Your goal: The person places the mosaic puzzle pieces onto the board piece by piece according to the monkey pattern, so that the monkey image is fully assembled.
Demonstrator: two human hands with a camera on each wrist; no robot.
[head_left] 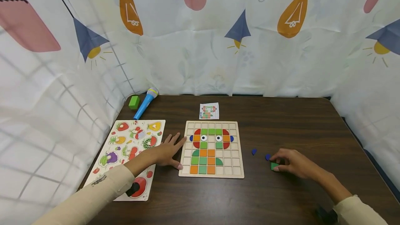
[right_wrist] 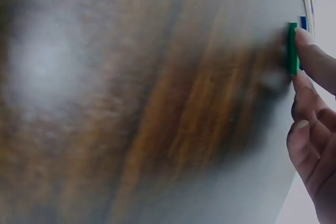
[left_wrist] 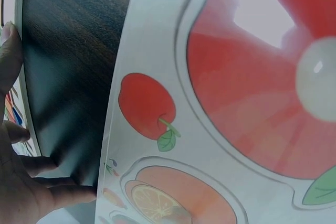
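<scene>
A square wooden grid board lies mid-table, with red, orange, green and blue tiles forming a figure with two eye tiles. My left hand rests spread along its left edge, the thumb on the lower left corner; the left wrist view shows the hand at the board's edge. To the right, my right hand pinches a green tile between thumb and fingers. In the right wrist view the green tile is seen edge-on. Two small blue pieces lie nearby, one blue piece nearer the board.
A fruit picture board lies left, under my left forearm. Behind it are a green block and a blue toy microphone. A small pattern card lies behind the grid board. Printed curtains hang around the table.
</scene>
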